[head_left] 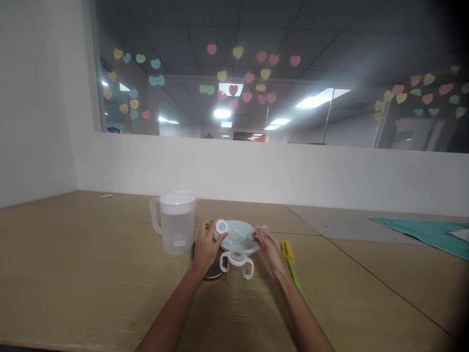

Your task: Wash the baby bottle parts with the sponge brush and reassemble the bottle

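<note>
My left hand [207,246] pinches a white ring-shaped bottle cap [221,226] by its edge, its opening facing me. In my right hand [269,247], the fingers are closed on a small clear piece [262,228], perhaps with a thin tube; its exact kind is hard to make out. Both hands are at the sides of a pale blue-white bowl [240,230]. In front of the bowl stands a clear baby bottle [236,276] with two white handles, uncapped and upright between my forearms. A dark round metal lid or plate [214,272] lies partly under my left hand.
A translucent lidded pitcher [178,227] stands to the left of my left hand. A brush with a yellow head [287,252] and green handle lies by my right wrist. Farther right is a teal cloth [421,232]. A white wall [256,171] with a window rises behind the table.
</note>
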A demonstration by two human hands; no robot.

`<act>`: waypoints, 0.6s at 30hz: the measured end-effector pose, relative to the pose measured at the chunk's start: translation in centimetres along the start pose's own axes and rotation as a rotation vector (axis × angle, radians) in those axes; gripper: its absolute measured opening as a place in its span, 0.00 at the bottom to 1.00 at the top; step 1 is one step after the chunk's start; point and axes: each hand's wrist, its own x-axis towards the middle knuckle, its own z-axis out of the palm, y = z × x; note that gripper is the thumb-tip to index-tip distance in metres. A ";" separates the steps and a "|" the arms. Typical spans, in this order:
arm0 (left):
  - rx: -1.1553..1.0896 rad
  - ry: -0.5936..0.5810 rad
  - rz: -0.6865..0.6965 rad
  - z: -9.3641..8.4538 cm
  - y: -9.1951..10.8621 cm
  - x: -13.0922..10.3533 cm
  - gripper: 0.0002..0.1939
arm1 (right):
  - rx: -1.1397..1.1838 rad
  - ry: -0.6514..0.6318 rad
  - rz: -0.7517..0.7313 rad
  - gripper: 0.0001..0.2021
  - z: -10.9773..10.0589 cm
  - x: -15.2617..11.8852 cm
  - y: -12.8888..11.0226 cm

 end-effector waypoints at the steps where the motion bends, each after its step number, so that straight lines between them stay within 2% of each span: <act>1: 0.022 0.015 -0.057 0.1 -0.5 0.0 0.22 | -0.086 0.050 -0.016 0.25 -0.3 0.2 0.4; 5: 0.069 -0.079 -0.160 1.0 -1.9 -0.5 0.22 | -0.691 0.179 -0.182 0.25 -1.1 0.4 2.0; 8: 0.083 -0.181 -0.207 2.0 -2.3 -1.2 0.19 | -1.022 0.124 -0.315 0.20 -0.9 0.0 3.0; 13: 0.164 -0.286 -0.154 3.2 -2.1 -1.9 0.17 | -1.192 0.008 -0.345 0.15 -0.4 -0.3 3.7; 18: 0.208 -0.274 -0.115 3.2 -1.3 -1.8 0.15 | -1.166 0.044 -0.400 0.18 -0.3 -0.6 2.8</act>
